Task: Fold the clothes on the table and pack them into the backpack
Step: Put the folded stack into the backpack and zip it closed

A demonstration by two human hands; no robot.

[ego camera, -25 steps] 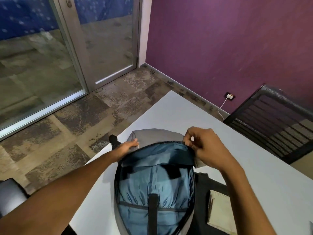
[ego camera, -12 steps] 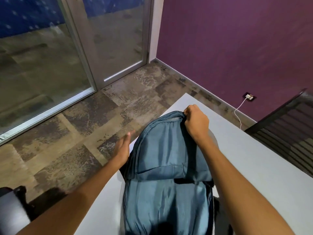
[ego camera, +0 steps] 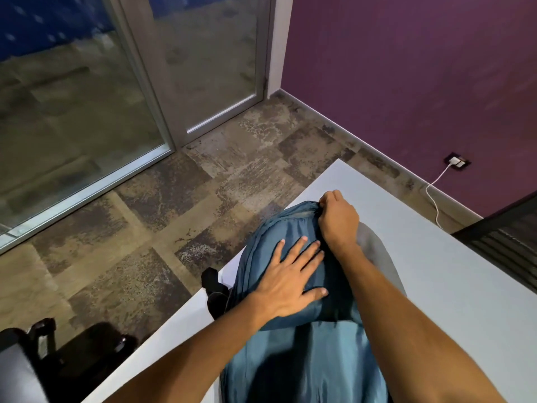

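Purple wall, glass door and mottled carpet floor surround a pale grey tabletop (ego camera: 436, 301) whose far corner points toward the wall socket (ego camera: 457, 163) and its white cable.

Item: backpack (ego camera: 290, 359), blue lining outward, lying along the left edge of the tabletop, its top toward the far corner. A grey outer panel shows at its right side; a black strap (ego camera: 213, 289) hangs over the left edge.

Hands: the right hand (ego camera: 338, 219) is closed, pinching gathered blue fabric at the top of the backpack. The left hand (ego camera: 293, 276) lies flat with fingers spread, pressing on the blue fabric just below the right hand.

Contents: not visible. The flap covers the opening, so whether folded clothes lie inside cannot be told. No clothes show on the tabletop in this view.

Risks, as judged:
- The backpack sits close to the left edge; a firm push from the left hand could slide it off, the hanging strap adding pull.
- Bunched lining under the right hand could catch in a zipper.
- Pressing down hard could crumple anything folded inside.
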